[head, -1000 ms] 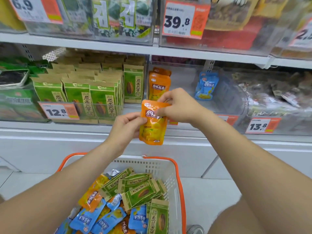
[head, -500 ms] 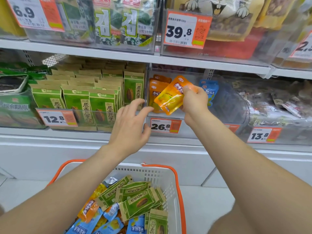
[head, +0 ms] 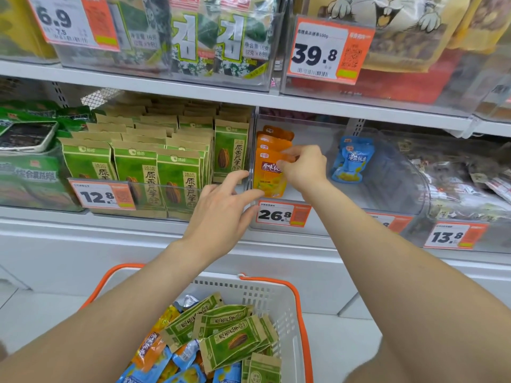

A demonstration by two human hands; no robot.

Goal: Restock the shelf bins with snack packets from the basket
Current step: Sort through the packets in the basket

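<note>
The right hand (head: 302,168) reaches into the clear bin (head: 392,183) on the middle shelf, and its grip is closed on an orange packet (head: 269,175), thumb and curled fingers pinching the packet's upper right edge. The packet stands upright at the bin's front left corner, its long axis vertical, sealed top up and printed face turned out toward the aisle, its bottom edge down at the bin floor just above the 26.8 price tag (head: 282,214). More orange packets (head: 275,135) stand upright right behind it in the same row, their tops showing above it. Further right in the same bin a single blue packet (head: 352,158) stands upright against the back, well apart from the orange row. The left hand (head: 221,214) is just beside the bin's left front corner with a wide, empty grip: fingers spread and nearly straight, forefinger toward the divider and thumb near the bin's front lip; whether either touches the plastic I cannot tell. In the next bin to the left stand rows of green seed packets (head: 177,175), all upright and facing out. Below, between the forearms, the white basket (head: 265,295) with orange handles holds a loose heap of green, blue and orange packets (head: 235,341) lying flat at mixed angles
</note>
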